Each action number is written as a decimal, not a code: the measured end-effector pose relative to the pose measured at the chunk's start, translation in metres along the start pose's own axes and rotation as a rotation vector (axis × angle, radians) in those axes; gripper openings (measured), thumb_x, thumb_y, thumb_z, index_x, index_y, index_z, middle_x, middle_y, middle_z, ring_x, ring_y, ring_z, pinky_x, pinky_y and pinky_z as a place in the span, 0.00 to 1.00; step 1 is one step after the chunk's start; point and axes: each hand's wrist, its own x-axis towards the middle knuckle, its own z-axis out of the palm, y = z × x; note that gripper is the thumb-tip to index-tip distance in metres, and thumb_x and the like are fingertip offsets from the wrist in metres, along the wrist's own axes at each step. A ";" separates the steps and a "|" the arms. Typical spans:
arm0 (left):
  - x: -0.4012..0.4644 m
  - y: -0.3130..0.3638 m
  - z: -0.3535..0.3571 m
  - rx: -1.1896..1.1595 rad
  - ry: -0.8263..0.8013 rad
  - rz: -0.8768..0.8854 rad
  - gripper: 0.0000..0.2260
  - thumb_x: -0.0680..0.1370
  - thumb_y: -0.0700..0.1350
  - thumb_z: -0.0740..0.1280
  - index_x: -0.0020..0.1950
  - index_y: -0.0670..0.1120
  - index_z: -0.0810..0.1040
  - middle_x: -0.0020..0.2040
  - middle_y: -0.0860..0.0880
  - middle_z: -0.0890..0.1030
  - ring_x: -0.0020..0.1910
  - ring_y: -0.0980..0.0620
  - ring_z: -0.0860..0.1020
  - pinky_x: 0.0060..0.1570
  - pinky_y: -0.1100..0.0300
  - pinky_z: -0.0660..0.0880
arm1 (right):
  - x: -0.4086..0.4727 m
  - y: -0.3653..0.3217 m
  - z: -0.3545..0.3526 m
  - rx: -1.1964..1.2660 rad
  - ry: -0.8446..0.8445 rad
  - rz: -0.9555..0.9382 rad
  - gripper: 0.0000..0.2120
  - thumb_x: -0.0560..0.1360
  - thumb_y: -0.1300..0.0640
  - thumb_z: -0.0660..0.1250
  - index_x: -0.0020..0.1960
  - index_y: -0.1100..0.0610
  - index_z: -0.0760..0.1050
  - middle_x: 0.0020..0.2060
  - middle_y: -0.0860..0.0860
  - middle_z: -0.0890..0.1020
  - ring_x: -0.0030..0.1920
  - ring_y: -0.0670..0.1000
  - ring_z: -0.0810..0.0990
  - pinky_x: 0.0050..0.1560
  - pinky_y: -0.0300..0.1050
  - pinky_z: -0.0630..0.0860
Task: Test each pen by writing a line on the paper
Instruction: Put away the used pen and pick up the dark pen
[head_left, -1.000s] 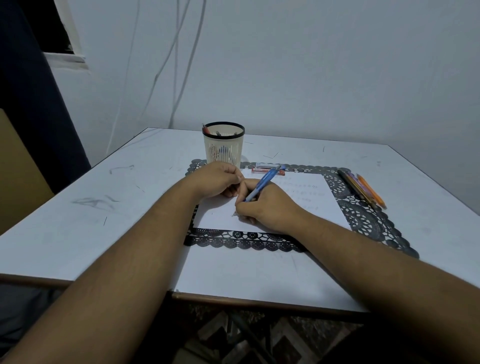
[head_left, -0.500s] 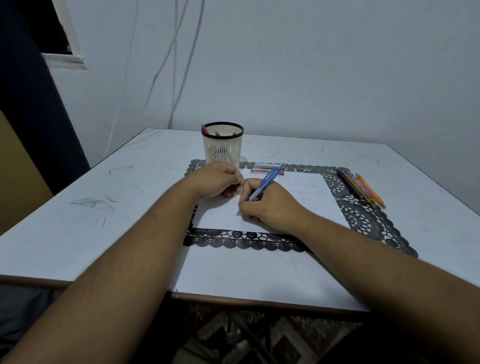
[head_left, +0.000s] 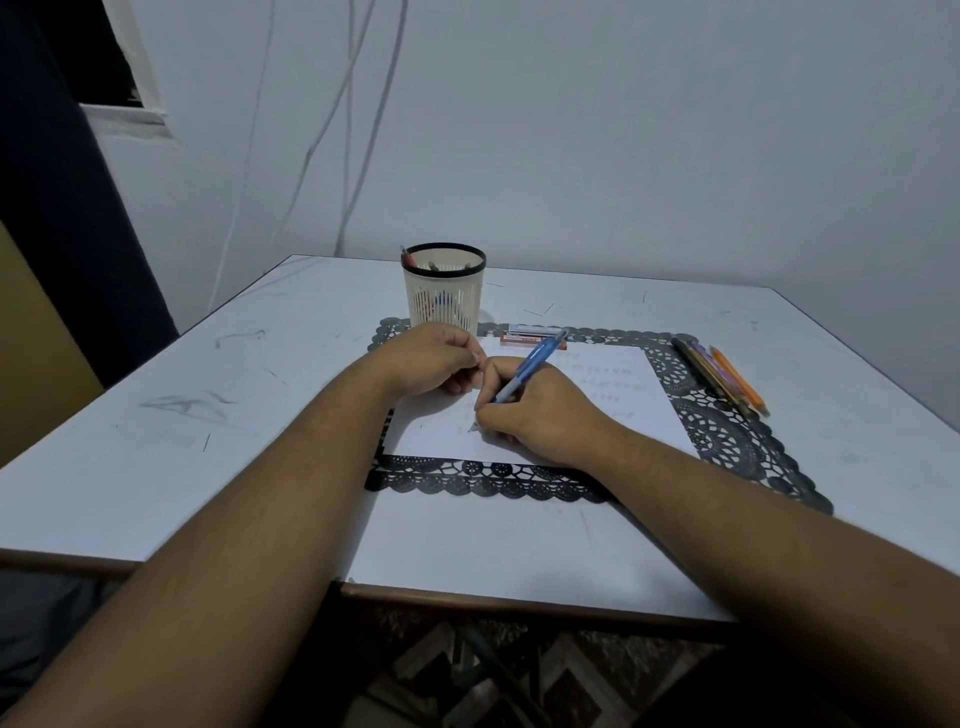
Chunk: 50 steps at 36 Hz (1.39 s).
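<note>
i see the right hand (head_left: 540, 410) gripping a blue pen (head_left: 530, 371), tip down on the paper (head_left: 623, 410). the left hand (head_left: 434, 358) sits curled on the paper's left part, touching the right; can't tell if it holds anything. more pens (head_left: 724, 376) lie well right on the mat (head_left: 727, 447).

Both bare forearms reach forward, the left hand (head_left: 435, 358) loosely curled with knuckles up, the right hand (head_left: 540, 410) pinched in a writing grip just beside it.
</note>
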 end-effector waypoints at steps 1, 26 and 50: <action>0.000 0.000 0.001 -0.004 0.002 -0.002 0.10 0.83 0.36 0.62 0.49 0.37 0.83 0.35 0.49 0.84 0.35 0.55 0.80 0.39 0.65 0.77 | 0.000 0.000 -0.001 -0.007 0.008 0.001 0.11 0.73 0.68 0.69 0.36 0.55 0.75 0.31 0.54 0.78 0.34 0.51 0.78 0.39 0.48 0.78; -0.005 0.002 0.001 -0.014 -0.003 0.011 0.13 0.83 0.37 0.62 0.44 0.42 0.83 0.35 0.51 0.84 0.35 0.57 0.80 0.37 0.67 0.76 | -0.006 -0.003 -0.005 -0.022 0.009 0.012 0.12 0.73 0.67 0.69 0.36 0.55 0.73 0.32 0.52 0.77 0.34 0.48 0.76 0.37 0.43 0.75; -0.007 0.004 0.001 -0.010 0.007 0.004 0.13 0.83 0.37 0.62 0.44 0.43 0.83 0.34 0.52 0.84 0.33 0.59 0.80 0.35 0.69 0.76 | -0.007 -0.004 -0.004 -0.075 0.000 -0.004 0.12 0.73 0.67 0.71 0.36 0.54 0.74 0.33 0.51 0.78 0.37 0.48 0.77 0.38 0.43 0.76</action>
